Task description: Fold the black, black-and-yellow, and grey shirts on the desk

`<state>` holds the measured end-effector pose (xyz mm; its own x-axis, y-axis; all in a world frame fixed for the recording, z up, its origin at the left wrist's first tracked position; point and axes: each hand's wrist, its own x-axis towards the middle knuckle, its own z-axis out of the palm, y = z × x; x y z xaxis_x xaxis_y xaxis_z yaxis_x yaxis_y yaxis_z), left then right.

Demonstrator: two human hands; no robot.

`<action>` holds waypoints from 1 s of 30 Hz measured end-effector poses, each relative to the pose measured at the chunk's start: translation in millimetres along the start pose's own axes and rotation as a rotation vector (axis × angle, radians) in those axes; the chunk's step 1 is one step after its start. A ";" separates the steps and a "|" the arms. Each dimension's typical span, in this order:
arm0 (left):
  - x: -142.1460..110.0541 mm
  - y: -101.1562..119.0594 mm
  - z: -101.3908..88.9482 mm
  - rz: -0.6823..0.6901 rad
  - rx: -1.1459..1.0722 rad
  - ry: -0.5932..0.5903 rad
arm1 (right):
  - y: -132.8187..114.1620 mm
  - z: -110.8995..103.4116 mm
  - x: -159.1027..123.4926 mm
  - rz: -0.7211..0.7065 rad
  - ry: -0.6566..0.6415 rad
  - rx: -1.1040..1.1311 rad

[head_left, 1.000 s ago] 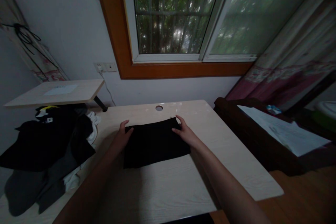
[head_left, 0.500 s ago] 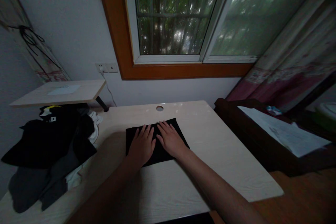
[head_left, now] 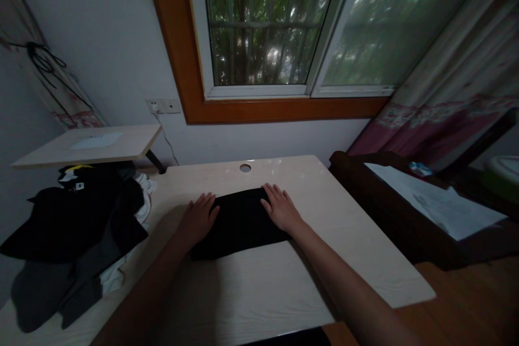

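A black folded cloth point(head_left: 242, 221), probably a garment, lies flat on the pale wooden desk point(head_left: 357, 259). My left hand point(head_left: 200, 218) rests flat over its left edge, fingers stretched out. Along its right edge my right hand point(head_left: 281, 208) lies open, palm down, with the fingers pointing toward the window. Neither hand grips the cloth, and its middle shows between them. What kind of garment it is cannot be made out.
To the left a heap of black and grey clothes point(head_left: 81, 227) lies partly under a raised shelf point(head_left: 141, 140). A round cable hole point(head_left: 245, 168) sits near the desk's far edge. Right of the desk, papers point(head_left: 430, 200) lie on a dark brown surface.
My hands have moved apart, from the middle of the black cloth out to its left and right edges. More of its surface shows now.
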<state>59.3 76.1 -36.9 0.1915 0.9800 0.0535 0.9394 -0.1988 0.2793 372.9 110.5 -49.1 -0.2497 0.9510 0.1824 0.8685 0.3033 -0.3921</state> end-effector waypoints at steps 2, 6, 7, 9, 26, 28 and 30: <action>-2.0 -11.6 1.2 -0.005 -0.003 0.018 | 5.5 0.0 -1.4 0.006 0.003 0.007; -7.8 -36.1 0.7 -0.035 0.019 0.083 | 8.7 0.3 -1.1 0.007 0.020 -0.014; -9.0 -41.9 0.0 -0.050 0.032 0.098 | 8.5 -0.3 0.0 0.004 0.029 -0.021; -10.4 -52.1 -1.5 -0.083 0.059 0.122 | 7.1 -3.1 3.9 -0.013 0.055 -0.030; -8.6 -71.8 4.6 -0.133 0.120 0.185 | -2.2 -24.0 49.0 -0.166 -0.114 0.078; -9.1 -73.4 5.0 -0.125 0.116 0.185 | 6.8 -23.4 47.6 -0.134 -0.172 0.196; -9.6 -74.4 5.5 -0.121 0.117 0.181 | 15.9 -23.5 43.9 -0.103 -0.203 0.315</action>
<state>-10.9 81.4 -63.5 0.0317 0.9792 0.2002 0.9809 -0.0689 0.1819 385.8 155.6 -26.1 -0.4358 0.8977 0.0654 0.6686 0.3715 -0.6442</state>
